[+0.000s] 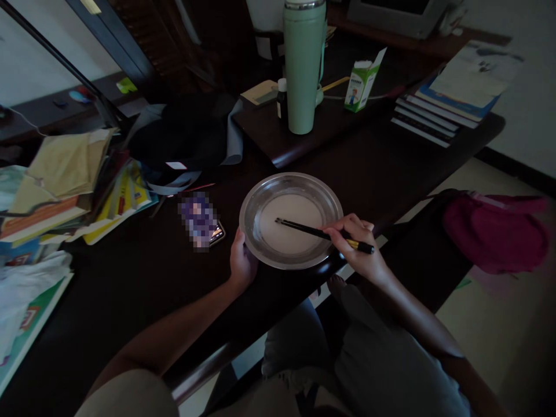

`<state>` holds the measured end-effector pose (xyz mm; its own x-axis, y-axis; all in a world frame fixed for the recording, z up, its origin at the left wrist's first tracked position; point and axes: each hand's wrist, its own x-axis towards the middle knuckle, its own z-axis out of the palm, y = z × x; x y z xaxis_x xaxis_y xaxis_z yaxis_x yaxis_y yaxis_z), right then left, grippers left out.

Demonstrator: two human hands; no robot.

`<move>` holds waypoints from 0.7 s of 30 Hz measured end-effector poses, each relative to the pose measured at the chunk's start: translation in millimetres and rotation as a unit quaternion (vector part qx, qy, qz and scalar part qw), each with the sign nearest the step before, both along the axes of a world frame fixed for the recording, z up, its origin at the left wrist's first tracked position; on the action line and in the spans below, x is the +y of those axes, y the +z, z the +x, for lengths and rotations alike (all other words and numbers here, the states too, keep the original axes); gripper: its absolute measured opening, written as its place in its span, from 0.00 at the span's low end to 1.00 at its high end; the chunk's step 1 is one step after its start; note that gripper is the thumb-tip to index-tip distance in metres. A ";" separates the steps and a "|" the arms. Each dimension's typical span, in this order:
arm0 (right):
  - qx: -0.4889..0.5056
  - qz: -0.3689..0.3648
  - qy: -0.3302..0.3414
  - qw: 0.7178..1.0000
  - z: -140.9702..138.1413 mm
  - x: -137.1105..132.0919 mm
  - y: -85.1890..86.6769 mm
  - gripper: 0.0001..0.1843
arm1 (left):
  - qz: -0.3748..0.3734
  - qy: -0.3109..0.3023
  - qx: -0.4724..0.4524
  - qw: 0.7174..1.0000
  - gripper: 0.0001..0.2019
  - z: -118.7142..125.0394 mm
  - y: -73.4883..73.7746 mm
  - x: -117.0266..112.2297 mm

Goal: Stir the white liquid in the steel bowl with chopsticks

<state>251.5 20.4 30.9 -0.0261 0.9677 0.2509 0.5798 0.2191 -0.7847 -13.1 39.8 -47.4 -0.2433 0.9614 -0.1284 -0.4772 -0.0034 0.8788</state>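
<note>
A round metal bowl (292, 262) sits at the near edge of the dark table, with a whitish, milky mixture (286, 234) in it. My left hand (242, 263) grips the bowl's left rim, thumb on the rim and fingers hidden underneath. In my right hand (358, 246) is a pair of dark chopsticks (304, 227), pinched between thumb and fingers over the bowl's right rim. Their tips reach the middle of the white mixture. A phone (204, 223) with a lit, partly blurred screen lies left of the bowl.
Behind the bowl stand a green tumbler (304, 69), a small dark bottle (282, 101) and a green-white carton (362, 84). Stacked books (456, 101) lie at the right; papers and books (65, 174) crowd the left. A black bag (186, 133) lies behind the phone. A magenta bag (495, 231) is at far right.
</note>
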 end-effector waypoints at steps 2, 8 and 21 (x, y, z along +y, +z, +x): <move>-0.006 0.018 -0.024 1.000 -1.0 4.1 -2.8 0.17 | -0.002 0.001 -0.006 1.000 0.20 -1.6 2.0 -1.5; -0.043 0.031 -0.086 0.995 10.1 1.7 6.8 0.17 | 0.007 -0.010 0.000 1.000 0.20 -6.4 7.1 -3.3; 0.006 -0.046 -0.025 0.999 32.3 -24.5 42.5 0.16 | -0.003 -0.012 0.003 1.000 0.19 -9.3 4.4 0.9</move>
<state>283.8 -4.1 73.4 0.0255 0.9868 0.1601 0.5786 0.1160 -0.8073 -22.4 40.6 -43.0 -0.2201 0.9665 -0.1323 -0.4721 0.0131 0.8814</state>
